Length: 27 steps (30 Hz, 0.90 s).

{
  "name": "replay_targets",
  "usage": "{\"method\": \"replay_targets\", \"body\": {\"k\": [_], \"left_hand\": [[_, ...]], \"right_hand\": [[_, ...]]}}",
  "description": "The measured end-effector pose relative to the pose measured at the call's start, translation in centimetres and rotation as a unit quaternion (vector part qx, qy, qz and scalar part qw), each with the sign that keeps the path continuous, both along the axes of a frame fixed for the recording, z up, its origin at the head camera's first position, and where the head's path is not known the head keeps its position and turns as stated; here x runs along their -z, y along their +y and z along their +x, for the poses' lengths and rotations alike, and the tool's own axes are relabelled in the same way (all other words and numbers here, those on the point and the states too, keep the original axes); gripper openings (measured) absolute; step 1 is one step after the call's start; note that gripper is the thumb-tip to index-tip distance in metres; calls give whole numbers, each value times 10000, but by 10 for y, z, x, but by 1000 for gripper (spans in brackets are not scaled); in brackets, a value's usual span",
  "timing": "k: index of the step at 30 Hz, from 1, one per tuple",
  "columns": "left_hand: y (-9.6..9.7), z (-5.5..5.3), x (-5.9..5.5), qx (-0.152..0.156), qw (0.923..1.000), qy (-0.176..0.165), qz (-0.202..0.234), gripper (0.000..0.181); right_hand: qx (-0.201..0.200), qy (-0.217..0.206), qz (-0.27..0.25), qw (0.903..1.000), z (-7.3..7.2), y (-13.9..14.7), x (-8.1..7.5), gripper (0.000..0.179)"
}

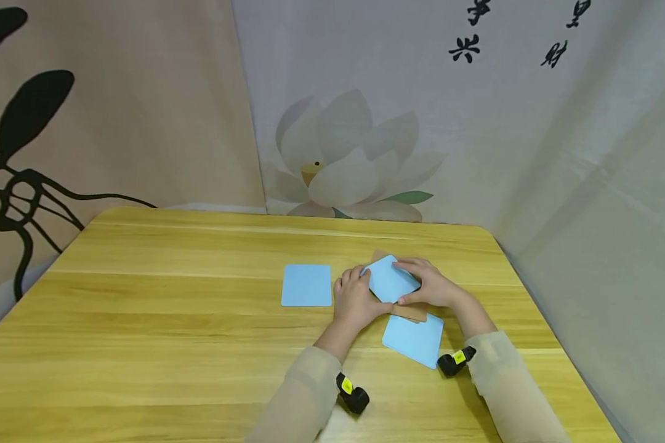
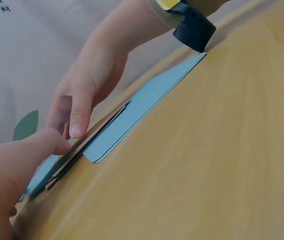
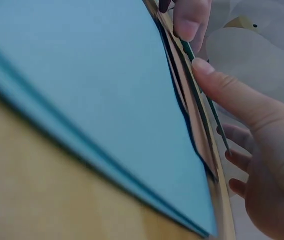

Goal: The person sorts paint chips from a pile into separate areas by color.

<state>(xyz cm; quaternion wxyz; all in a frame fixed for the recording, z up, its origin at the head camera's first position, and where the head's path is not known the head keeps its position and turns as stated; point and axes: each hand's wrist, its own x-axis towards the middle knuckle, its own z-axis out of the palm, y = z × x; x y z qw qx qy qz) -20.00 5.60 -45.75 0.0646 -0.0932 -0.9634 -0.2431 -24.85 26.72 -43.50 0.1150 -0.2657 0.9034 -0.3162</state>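
Observation:
Both hands hold a light blue square card (image 1: 391, 280) with rounded corners, turned cornerwise above the table. The left hand (image 1: 357, 301) has its fingers along the card's left edge and its thumb by the bottom corner. Opposite it, the right hand (image 1: 431, 287) grips the card's right side between thumb and fingers. In the right wrist view the right hand (image 3: 261, 135) holds the thin card edge-on. Brown flat pieces (image 1: 411, 312) with dark edges show beneath the card. Partly under them lies another blue square (image 1: 414, 340), which looks layered in both wrist views.
A single blue square (image 1: 306, 285) lies flat left of the hands. The wooden table (image 1: 161, 344) ends at a printed cloth (image 1: 354, 147) behind. Black wrist cameras (image 1: 354, 399) sit low by both sleeves, the right one close to the lower blue square.

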Motion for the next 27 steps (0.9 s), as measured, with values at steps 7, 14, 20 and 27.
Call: {"method": "replay_targets", "body": {"k": [7,14,20,27], "left_hand": [[-10,4,-2,383,9980,244,444,93],[-27,4,-5,995,9894,279,1021,90],[-43,7,-7,1422,9834,229,1102,90],[-62,8,-6,1662,9771,171,1316,91]], "right_hand": [[92,137,-82,9998,11,-1,-3,87],[129,205,-210,9995,19,-3,-5,90],[25,210,-328,9992,27,-8,-8,91],[-105,309,-390,9987,31,-19,-6,91]]}}
